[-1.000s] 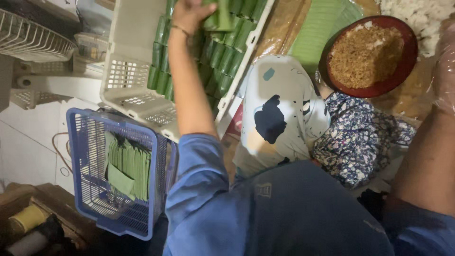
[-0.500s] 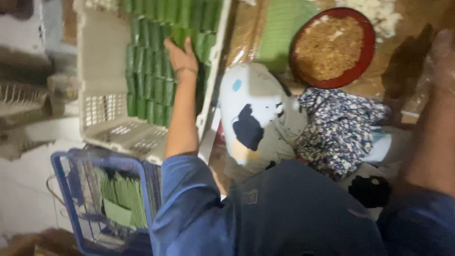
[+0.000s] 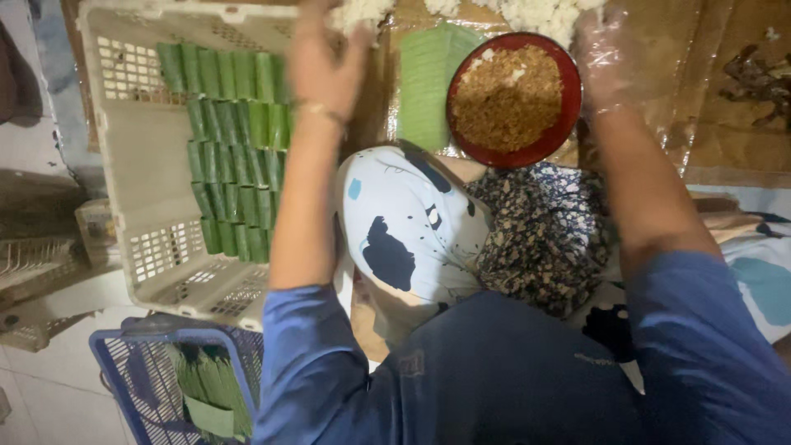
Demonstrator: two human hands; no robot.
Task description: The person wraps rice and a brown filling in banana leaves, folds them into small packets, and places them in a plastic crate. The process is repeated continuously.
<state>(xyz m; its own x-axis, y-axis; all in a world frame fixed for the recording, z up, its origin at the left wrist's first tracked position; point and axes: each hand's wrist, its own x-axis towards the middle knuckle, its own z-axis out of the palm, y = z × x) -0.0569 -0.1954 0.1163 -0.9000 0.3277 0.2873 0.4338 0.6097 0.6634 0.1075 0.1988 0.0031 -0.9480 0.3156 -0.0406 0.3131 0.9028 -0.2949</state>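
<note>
My left hand [image 3: 325,58], a bracelet on its wrist, reaches past the beige crate's right rim to a heap of white rice [image 3: 535,12] at the top edge, with its fingers spread and nothing in them. My right hand [image 3: 606,53] wears a clear plastic glove and rests at the same heap, right of a red bowl [image 3: 511,95] of brown crumbly filling. Its fingertips are cut off by the frame. A stack of flat green leaf pieces [image 3: 427,82] lies between my hands.
The beige plastic crate [image 3: 136,165] at left holds rows of several green leaf-wrapped rolls [image 3: 235,148]. A blue wire basket [image 3: 124,371] with loose green leaves stands at lower left. Patterned cloth [image 3: 412,231] covers my lap. Brown paper [image 3: 733,91] lines the surface at right.
My left hand has moved off the rolls in the crate, rightward to the rice heap. The view has swung so the bowl, the leaves and my gloved right hand sit at top centre.
</note>
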